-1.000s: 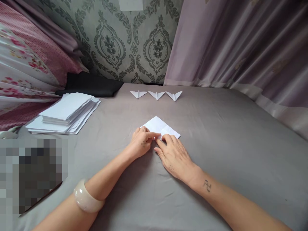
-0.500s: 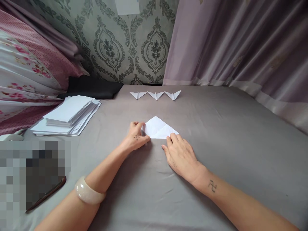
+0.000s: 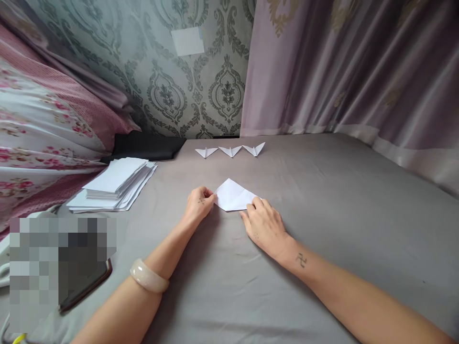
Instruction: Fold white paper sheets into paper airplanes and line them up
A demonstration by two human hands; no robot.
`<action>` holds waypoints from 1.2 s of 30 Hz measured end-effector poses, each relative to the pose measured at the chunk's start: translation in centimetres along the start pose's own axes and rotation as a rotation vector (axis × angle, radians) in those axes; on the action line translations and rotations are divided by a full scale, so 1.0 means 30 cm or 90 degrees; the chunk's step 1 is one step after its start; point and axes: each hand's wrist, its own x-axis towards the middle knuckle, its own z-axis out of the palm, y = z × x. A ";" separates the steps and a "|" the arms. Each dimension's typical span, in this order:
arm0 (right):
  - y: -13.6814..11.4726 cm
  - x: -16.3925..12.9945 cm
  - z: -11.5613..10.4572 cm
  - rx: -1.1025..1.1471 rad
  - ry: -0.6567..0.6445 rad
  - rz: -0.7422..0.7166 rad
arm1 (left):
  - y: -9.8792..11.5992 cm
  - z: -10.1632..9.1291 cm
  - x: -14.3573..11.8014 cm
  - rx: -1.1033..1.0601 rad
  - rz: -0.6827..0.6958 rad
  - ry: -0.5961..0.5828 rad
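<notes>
The left hand (image 3: pixel 199 204) pinches the left corner of the folded white paper (image 3: pixel 234 196), fingers closed on it. The right hand (image 3: pixel 264 224) rests flat with its fingertips on the paper's right corner. A moment ago both hands met in the middle; now they have slid apart to the two ends, so the fold looks pressed down. Beyond the hands sit three small paper planes (image 3: pixel 230 151). Far left of the left hand lies a stack of paper sheets (image 3: pixel 114 185) on the grey bed sheet (image 3: pixel 322 200).
</notes>
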 end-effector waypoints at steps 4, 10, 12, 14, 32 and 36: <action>0.026 0.021 0.014 0.041 0.015 0.021 | -0.001 -0.004 -0.048 -0.141 -0.035 -0.023; 0.090 0.074 0.048 0.157 0.029 0.010 | 0.042 0.002 -0.159 -0.447 -0.145 -0.194; 0.118 0.091 0.062 0.198 0.021 -0.007 | 0.058 0.001 -0.189 -0.445 -0.174 -0.244; 0.140 0.101 0.071 0.231 0.013 -0.020 | 0.068 -0.003 -0.213 -0.405 -0.160 -0.285; 0.141 0.131 0.084 0.360 0.058 -0.047 | 0.103 -0.008 -0.253 -0.306 -0.102 -0.243; 0.144 0.124 0.088 0.333 0.037 -0.067 | 0.096 -0.007 -0.252 -0.270 -0.090 -0.273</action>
